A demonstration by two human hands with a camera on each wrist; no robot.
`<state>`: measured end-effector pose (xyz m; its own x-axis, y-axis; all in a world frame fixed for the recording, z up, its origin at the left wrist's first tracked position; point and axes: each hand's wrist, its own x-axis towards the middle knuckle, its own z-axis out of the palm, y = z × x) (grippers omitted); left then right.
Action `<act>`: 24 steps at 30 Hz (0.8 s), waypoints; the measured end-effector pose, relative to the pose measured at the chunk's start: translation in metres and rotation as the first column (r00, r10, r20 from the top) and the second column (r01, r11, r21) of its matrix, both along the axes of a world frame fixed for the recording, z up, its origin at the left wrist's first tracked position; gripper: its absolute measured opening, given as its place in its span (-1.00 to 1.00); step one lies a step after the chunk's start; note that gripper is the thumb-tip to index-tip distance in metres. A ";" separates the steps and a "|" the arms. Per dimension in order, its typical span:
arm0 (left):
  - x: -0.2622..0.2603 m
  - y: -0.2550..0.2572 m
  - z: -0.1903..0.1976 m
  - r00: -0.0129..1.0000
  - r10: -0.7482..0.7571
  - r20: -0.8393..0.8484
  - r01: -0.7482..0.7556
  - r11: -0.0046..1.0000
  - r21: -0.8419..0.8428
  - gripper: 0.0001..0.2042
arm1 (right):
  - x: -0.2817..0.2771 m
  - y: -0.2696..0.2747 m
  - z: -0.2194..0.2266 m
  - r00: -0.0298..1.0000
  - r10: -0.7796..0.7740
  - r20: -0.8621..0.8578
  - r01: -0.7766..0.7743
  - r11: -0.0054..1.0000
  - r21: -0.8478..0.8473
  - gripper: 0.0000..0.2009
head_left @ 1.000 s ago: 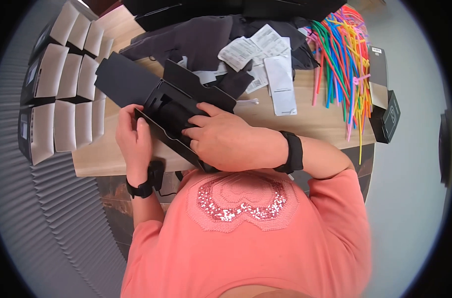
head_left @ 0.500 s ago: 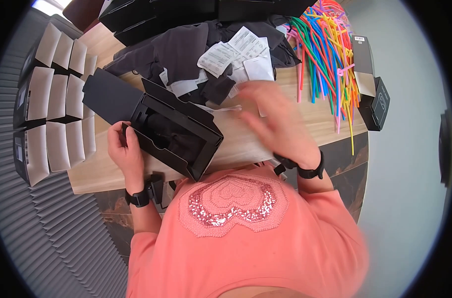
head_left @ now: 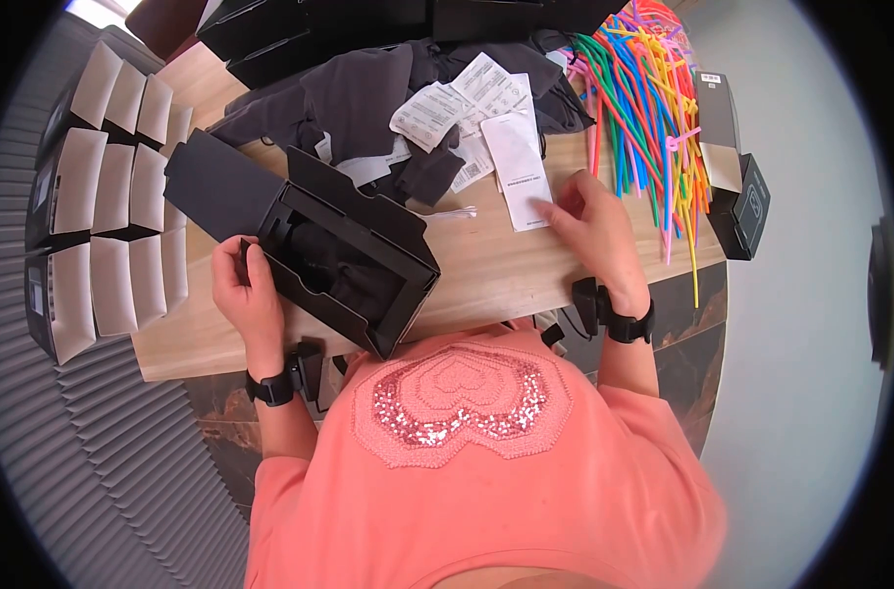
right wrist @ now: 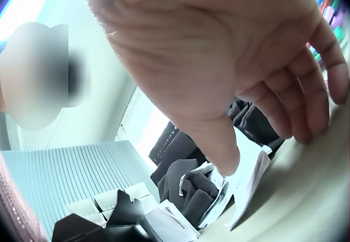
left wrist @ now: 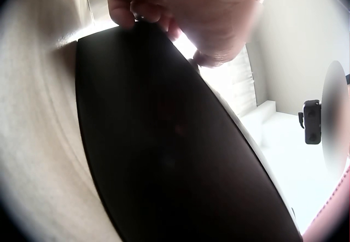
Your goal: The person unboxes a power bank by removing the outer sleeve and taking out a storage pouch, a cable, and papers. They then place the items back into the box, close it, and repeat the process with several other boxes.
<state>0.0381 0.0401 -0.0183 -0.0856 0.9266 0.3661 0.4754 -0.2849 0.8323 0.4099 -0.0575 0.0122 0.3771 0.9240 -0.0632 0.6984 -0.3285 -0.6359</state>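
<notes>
An opened black box (head_left: 300, 265) lies slanted on the table, its lid flap folded back and dark contents (head_left: 354, 285) inside. My left hand (head_left: 249, 299) pinches the box's near left edge between thumb and fingers; the left wrist view shows the box's dark outer side (left wrist: 164, 133) below that hand. My right hand (head_left: 596, 228) is by the lower right edge of a folded white leaflet (head_left: 518, 177). Its thumb overlaps the leaflet's edge in the head view. The right wrist view shows the fingers spread apart from the thumb, above the table, with the leaflet (right wrist: 249, 171) beyond.
Dark cloth bags (head_left: 354, 98) and printed paper slips (head_left: 432, 113) lie heaped at the back. Colourful straws (head_left: 653, 128) spread at the right, beside a small black box (head_left: 746, 211). Rows of open boxes (head_left: 74, 187) stand at the left; larger black boxes (head_left: 319, 39) line the far edge.
My right hand has left the box and moved right, to the white leaflet's edge. My left hand keeps its hold on the box. The head view has shifted.
</notes>
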 end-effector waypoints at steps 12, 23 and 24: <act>0.000 0.000 0.001 1.000 -0.013 0.008 0.013 1.000 -0.012 -0.95 | -0.003 -0.016 -0.007 0.967 -0.013 -0.254 0.053 0.987 0.151 -0.87; 0.005 -0.001 0.006 1.000 -0.003 -0.025 0.004 0.999 0.039 -0.95 | -0.014 -0.019 0.008 0.997 0.060 0.047 -0.076 0.713 0.697 -0.79; 0.006 -0.002 0.006 1.000 -0.011 -0.003 0.011 1.000 0.026 -0.95 | -0.015 -0.020 0.011 0.997 0.045 0.066 -0.079 0.703 0.706 -0.79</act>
